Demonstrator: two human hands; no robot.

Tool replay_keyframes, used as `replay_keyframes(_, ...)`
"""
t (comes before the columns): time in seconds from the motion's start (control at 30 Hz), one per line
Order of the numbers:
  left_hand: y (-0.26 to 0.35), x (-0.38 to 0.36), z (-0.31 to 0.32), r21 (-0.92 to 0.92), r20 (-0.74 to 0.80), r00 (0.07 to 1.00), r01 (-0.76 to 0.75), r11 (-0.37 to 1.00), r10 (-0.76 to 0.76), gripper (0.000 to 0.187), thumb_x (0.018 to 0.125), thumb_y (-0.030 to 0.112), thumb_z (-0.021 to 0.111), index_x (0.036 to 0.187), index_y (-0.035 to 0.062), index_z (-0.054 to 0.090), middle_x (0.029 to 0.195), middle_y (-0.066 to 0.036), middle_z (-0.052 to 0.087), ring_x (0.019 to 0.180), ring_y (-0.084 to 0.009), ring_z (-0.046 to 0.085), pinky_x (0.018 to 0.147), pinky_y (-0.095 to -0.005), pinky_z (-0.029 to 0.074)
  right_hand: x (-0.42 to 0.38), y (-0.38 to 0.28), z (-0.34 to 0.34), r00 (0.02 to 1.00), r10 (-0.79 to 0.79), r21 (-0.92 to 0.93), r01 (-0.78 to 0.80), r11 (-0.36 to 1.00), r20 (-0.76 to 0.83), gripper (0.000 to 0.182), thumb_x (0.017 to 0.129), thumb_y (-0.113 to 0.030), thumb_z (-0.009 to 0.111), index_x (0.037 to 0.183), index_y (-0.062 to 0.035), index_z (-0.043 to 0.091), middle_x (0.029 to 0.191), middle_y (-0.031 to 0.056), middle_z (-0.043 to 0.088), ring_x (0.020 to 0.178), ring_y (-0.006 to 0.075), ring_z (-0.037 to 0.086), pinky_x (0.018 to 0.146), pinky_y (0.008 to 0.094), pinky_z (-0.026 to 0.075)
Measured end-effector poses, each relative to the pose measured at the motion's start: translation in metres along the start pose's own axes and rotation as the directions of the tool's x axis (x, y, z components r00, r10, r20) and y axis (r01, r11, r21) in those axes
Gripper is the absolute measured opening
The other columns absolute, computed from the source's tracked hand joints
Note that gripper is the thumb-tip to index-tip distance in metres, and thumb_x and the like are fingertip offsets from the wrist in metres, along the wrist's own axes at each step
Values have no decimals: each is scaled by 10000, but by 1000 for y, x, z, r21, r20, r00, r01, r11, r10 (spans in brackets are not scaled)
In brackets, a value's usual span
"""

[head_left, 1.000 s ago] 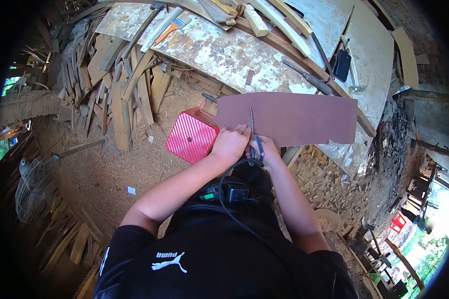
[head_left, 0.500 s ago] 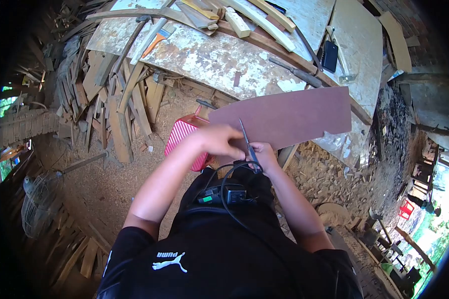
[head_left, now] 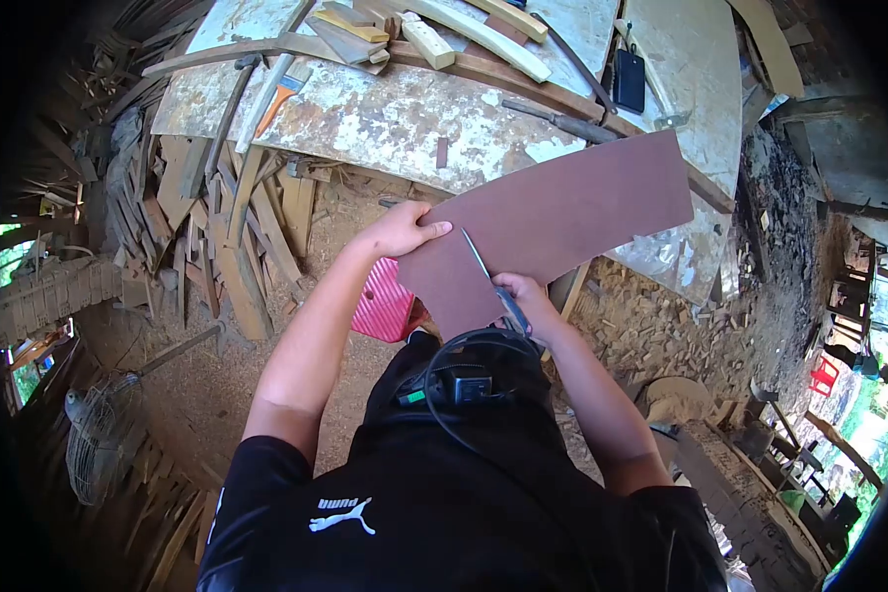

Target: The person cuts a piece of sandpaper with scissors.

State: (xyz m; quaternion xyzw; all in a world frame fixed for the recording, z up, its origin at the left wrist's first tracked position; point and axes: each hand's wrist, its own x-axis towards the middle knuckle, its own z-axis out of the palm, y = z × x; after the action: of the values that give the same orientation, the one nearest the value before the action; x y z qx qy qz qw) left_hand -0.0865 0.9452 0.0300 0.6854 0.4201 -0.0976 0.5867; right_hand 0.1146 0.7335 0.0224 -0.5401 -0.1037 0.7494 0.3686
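A large reddish-brown sheet (head_left: 572, 197), perhaps sandpaper, spans from my lap to the worktable. Its upper left edge is pinched by my left hand (head_left: 405, 232), thumb on top and fingers mostly hidden beneath. My right hand (head_left: 531, 304) grips the dark handles of scissors (head_left: 478, 255) at the sheet's near edge. The slim metal blade points up and left across the brown surface, toward my left thumb. Whether a second blade runs under the sheet cannot be seen. Below the sheet's left end shows a pink-red striped plastic stool (head_left: 381, 304).
The stained worktable (head_left: 395, 128) carries wood strips, a paintbrush (head_left: 282, 102), a file-like tool (head_left: 562, 120), a black phone (head_left: 629, 81) and a hammer (head_left: 233, 109). Scrap wood (head_left: 232, 257) is piled at the left. A fan (head_left: 104, 444) stands lower left; shavings cover the floor.
My left hand has moved up and left from beside the scissors and now holds the sheet's edge. The sheet has tilted, its right end higher. The scissors stay in my right hand.
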Motion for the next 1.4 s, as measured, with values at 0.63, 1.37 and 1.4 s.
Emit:
replay_keyframes(0.63, -16, 7, -3, 278, -33, 999, -7, 961, 17, 541, 957, 469, 636, 1134, -42, 658, 1004, -226, 714, 902, -327, 703, 809, -415, 526, 19, 7, 1, 987, -158, -279, 154, 948, 6, 266, 850, -47, 762, 1047, 25, 598, 864, 146, 712, 734, 164, 684, 613, 294, 534)
replay_keyframes(1.37, -5, -2, -14, 211, 5, 1000, -26, 977, 25, 563, 939, 496, 655, 1110, -41, 651, 978, -222, 708, 878, -294, 689, 794, -405, 522, 26, -19, 3, 1000, -13, -139, 12, 990, -3, 255, 873, 19, 660, 1104, 6, 554, 939, 161, 677, 745, 186, 683, 535, 302, 543)
replay_keyframes(1.4, -15, 0, -12, 187, 16, 999, -48, 981, 46, 571, 934, 499, 657, 1112, -43, 656, 1019, -230, 708, 914, -315, 691, 816, -412, 523, 36, -6, -1, 998, -49, -214, 55, 975, 32, 255, 876, 12, 648, 1118, 0, 569, 950, 153, 678, 744, 184, 679, 536, 304, 543)
